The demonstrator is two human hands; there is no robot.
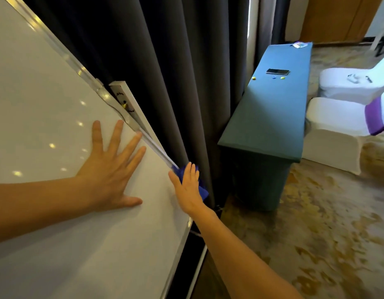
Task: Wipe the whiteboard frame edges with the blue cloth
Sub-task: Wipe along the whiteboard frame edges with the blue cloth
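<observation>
A person's view looks down along a tilted whiteboard (57, 137) that fills the left half of the picture. Its pale metal frame edge (158, 151) runs diagonally from upper left to lower right, with a dark curtain (165, 72) hanging just behind it.

The left hand (109, 169) lies flat on the white surface, fingers spread, grasping nothing; it appears to steady the board. The right hand (188, 186) presses a blue cloth (200, 184) against the outer side of the frame, low on the right edge. The fingers lie mostly straight over the cloth rather than clenched around it, so the grip is a flat press, with cloth showing above the fingertips and beyond the far side of the hand.

The cloth looks soft, thin and light, and bunches easily. It probably works best folded over the frame edge and pinched between thumb and fingers, so it slides without slipping out. The frame looks stiff and smooth. The board probably rocks if pushed hard, which would explain the bracing hand.

To the right, well apart, a long tabletop (273, 117) under a green cover holds a phone (277, 71) and a few small coloured pieces. White-covered chairs (338, 126) stand beside it on patterned carpet (316, 234).
</observation>
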